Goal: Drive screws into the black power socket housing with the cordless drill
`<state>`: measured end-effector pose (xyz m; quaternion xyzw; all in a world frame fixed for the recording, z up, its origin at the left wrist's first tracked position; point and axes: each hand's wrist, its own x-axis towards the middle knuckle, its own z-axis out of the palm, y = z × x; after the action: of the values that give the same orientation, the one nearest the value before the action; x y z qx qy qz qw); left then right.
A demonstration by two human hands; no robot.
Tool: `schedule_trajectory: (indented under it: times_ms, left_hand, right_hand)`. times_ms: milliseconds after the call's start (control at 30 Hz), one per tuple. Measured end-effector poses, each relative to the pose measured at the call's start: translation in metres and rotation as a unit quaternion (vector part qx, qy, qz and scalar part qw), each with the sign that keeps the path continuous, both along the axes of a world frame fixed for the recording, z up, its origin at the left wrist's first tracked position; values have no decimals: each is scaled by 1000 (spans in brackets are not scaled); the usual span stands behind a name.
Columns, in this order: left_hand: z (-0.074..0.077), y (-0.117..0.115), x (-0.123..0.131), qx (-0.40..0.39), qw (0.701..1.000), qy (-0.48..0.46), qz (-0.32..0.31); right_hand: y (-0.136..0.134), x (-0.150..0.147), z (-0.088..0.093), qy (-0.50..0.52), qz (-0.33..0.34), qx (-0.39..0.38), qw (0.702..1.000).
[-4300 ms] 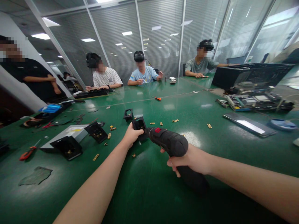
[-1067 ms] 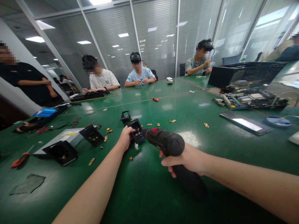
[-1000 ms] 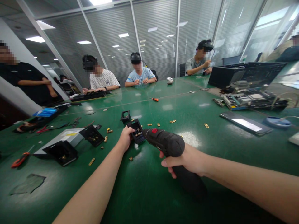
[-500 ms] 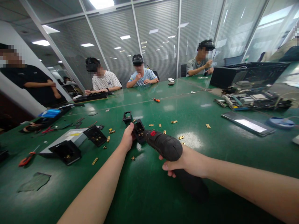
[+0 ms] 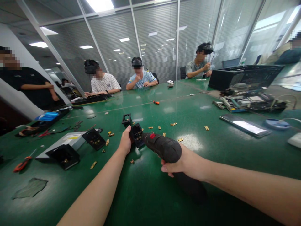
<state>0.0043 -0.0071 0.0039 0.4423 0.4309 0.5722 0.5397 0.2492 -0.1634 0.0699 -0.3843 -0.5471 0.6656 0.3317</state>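
Observation:
My left hand (image 5: 126, 141) grips the left side of a small black socket housing (image 5: 136, 134) with brass parts inside, held tilted near the table's middle. In my right hand (image 5: 181, 161) is a black cordless drill (image 5: 163, 146) with a red switch. Its nose points into the housing's open side; whether the bit touches a screw is hidden. Behind the housing stands a black square frame (image 5: 126, 119). Several small brass strips lie around, one brass strip (image 5: 180, 140) just beyond the drill. A small brass piece (image 5: 132, 161) sits in front of the housing.
To the left are two more black housings (image 5: 94, 139), a grey metal box (image 5: 70, 139) and an orange screwdriver (image 5: 23, 164). A phone-like slab (image 5: 244, 125), circuit boards (image 5: 251, 100) and a black case (image 5: 225, 78) stand right. Several people sit across the green table (image 5: 150, 194).
The whole view has shifted slightly, with the table things now a little farther left. Both hands keep their hold, and the drill stays at the housing.

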Motion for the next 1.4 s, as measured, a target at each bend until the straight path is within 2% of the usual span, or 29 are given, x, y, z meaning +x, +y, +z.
schedule_trajectory:
  times_ms: [433,700,900,1067,1233,1400]
  left_hand:
    - [-1,1,1,9,1000,-3,6]
    - [-3,4,0,-4,1000,-28,-1]
    - [-4,5,0,0,999,-36,-16]
    - [1,1,3,-6,999,-39,-26]
    - [2,-1,4,-15,999,-35,-15]
    - [3,-1,5,-12,999,-36,-18]
  right_hand:
    - [1,1,-1,-8,-1,9,1000]
    - [1,2,-10,5,-2,7,1000]
    - [2,1,-9,25,8,8,1000]
    - [2,2,-4,30,23,-46,998]
    - [2,5,0,28,96,-114,988]
    - [2,4,0,44,82,-135,987]
